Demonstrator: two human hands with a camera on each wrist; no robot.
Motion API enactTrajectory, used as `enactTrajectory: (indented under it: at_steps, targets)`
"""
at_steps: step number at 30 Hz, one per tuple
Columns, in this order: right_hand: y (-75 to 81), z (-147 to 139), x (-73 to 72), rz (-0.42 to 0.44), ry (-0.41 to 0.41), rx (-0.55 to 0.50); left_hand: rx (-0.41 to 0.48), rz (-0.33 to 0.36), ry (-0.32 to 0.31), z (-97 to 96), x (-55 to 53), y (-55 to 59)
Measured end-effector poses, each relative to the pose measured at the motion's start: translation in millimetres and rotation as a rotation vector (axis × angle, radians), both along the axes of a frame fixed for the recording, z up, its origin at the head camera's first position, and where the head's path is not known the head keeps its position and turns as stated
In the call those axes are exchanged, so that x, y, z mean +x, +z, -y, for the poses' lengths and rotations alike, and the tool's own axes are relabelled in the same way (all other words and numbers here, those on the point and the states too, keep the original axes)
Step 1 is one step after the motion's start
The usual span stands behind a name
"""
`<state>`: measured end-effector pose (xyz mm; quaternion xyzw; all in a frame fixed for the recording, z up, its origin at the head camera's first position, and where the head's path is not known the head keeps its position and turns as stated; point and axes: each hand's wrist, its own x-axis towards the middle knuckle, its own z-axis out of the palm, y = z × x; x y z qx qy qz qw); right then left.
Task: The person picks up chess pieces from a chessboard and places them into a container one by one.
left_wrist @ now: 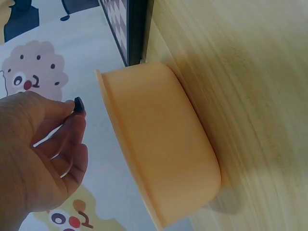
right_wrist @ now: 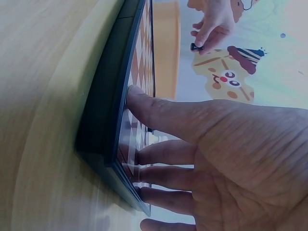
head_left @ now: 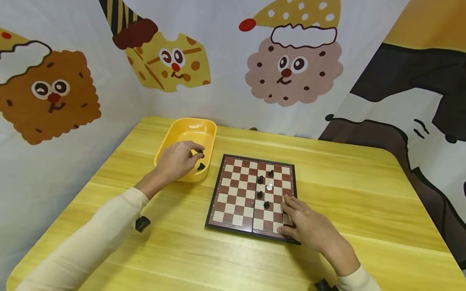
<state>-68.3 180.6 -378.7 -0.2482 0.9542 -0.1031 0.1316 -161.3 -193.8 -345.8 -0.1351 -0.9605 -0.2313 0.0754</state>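
Observation:
My left hand point(head_left: 178, 159) pinches a small black chess piece point(left_wrist: 79, 105) between thumb and forefinger, over the yellow plastic tray point(head_left: 211, 128). Another black chess piece point(head_left: 201, 166) shows inside the tray near its front end. To the right lies a brown-and-white chessboard point(head_left: 233, 190). On its right half stand several black pieces point(head_left: 260, 180) and one white piece point(head_left: 269, 187). My right hand point(head_left: 311, 226) touches the board's right side with fingers spread and fairly straight. In the right wrist view its thumb point(right_wrist: 144, 103) rests on the board's dark edge.
Both board and tray sit on a yellow wood-grain table point(head_left: 364, 194). Behind and to the left hangs a white cloth point(head_left: 225, 81) printed with cartoon biscuits and cheese. Dark wrist-camera parts point(head_left: 142, 223) show beneath the left sleeve.

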Motion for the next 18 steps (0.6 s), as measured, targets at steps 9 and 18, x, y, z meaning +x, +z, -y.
enactTrajectory:
  at_steps: [9, 18]
  targets:
    - [1.9, 0.8, -0.1, 0.021, -0.009, 0.007, 0.023, -0.002, 0.009, 1.9, 2.1, -2.2]
    - [1.5, -0.1, -0.7, 0.010, -0.002, 0.018, 0.071, -0.073, 0.007, 3.4, 4.2, -5.3]
